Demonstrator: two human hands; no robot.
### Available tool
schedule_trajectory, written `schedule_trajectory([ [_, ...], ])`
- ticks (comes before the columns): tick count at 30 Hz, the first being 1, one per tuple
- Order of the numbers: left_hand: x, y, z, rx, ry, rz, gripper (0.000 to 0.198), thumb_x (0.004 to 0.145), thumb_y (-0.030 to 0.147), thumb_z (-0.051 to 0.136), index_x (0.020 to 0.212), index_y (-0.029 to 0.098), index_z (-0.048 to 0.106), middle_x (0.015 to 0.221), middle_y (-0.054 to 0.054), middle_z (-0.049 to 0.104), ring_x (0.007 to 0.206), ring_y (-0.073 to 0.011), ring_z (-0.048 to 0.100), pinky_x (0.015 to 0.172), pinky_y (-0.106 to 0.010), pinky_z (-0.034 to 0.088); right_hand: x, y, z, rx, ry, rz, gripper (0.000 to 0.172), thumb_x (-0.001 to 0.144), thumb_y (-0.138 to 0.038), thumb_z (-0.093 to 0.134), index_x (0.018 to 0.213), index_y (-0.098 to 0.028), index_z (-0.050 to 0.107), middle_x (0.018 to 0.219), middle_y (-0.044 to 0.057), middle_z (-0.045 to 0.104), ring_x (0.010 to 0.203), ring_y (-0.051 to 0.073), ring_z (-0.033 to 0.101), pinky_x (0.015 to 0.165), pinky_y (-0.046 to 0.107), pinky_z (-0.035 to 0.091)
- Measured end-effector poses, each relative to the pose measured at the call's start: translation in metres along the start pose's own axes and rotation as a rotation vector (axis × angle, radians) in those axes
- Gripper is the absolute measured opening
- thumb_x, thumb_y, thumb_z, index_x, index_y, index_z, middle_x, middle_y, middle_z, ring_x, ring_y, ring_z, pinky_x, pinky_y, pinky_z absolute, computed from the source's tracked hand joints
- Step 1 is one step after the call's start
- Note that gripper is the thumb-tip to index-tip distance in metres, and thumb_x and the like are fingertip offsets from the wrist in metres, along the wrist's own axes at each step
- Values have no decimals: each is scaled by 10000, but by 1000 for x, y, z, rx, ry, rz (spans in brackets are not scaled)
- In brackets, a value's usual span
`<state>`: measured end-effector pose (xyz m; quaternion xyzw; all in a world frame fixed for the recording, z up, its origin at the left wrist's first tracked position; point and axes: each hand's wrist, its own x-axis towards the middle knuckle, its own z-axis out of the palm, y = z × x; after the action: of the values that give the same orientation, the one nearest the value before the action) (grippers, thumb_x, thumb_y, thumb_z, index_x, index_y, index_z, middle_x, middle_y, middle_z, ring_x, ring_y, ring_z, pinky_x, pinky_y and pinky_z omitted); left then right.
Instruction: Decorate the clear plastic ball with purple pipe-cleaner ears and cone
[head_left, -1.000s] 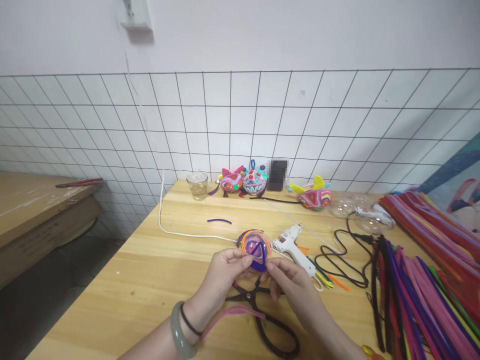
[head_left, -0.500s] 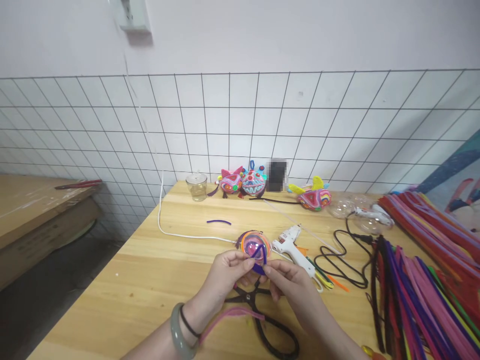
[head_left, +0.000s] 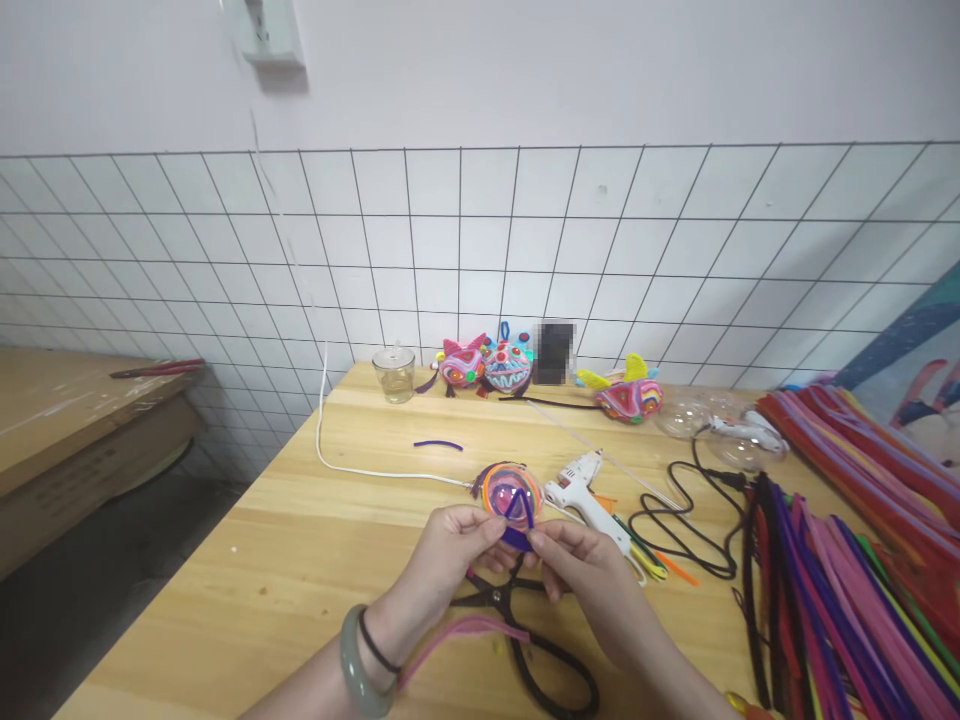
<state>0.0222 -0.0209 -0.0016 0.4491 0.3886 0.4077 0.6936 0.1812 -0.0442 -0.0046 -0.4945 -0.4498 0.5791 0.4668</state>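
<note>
Between both hands is a purple pipe cleaner (head_left: 516, 538), bent into a pointed loop. My left hand (head_left: 466, 545) pinches its left side, and my right hand (head_left: 574, 560) pinches the right. Just behind the loop lies a round clear ball (head_left: 504, 488) lined with orange and pink pipe cleaners, a dark tassel at its left. Black scissors (head_left: 551, 680) rest on the table under my hands, partly hidden by them. A pink pipe cleaner strip (head_left: 465, 628) lies beside my left wrist.
A white glue gun (head_left: 589, 500) lies right of the ball. Pipe cleaner bundles (head_left: 847, 600) cover the right side. Finished fuzzy figures (head_left: 508, 367), a lidded glass cup (head_left: 394, 375) and clear plastic shells (head_left: 742, 445) stand farther back. A short purple piece (head_left: 438, 444) lies left of centre.
The bent purple loop has shifted very slightly, its peak a little farther left and more symmetrical. Both hands keep their pinch in nearly the same place.
</note>
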Motion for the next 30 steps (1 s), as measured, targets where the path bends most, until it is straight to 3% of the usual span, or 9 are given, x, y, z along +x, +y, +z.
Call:
schedule_trajectory([
  [10,2,-2,0,-10,-11,-29,377,655,472,689,715,100,688,655,-95,710,502,-110,592,497,-194,426,1,-2,0,-61,36,-10,393,603,-541,701,621,-154,635,557,0,637,349,59,432,382,193,301],
  [16,4,-5,1,8,45,-33,355,616,458,721,684,116,658,480,-13,625,382,-75,512,400,-165,357,-1,-3,2,-104,35,-47,404,618,-549,681,615,-149,626,525,-13,604,356,64,428,388,198,324],
  [21,4,-8,-1,-20,22,-24,359,639,454,706,691,100,672,569,-55,670,435,-92,552,465,-194,427,-3,-4,4,-83,0,-46,400,680,-544,639,637,-146,633,563,-2,622,363,61,438,395,197,301],
  [30,4,-7,1,-87,5,-62,464,691,556,614,703,93,652,611,-102,691,461,-125,589,470,-216,442,-2,-8,5,-111,28,-12,425,602,-583,676,566,-161,634,442,-28,547,339,73,407,381,205,290],
])
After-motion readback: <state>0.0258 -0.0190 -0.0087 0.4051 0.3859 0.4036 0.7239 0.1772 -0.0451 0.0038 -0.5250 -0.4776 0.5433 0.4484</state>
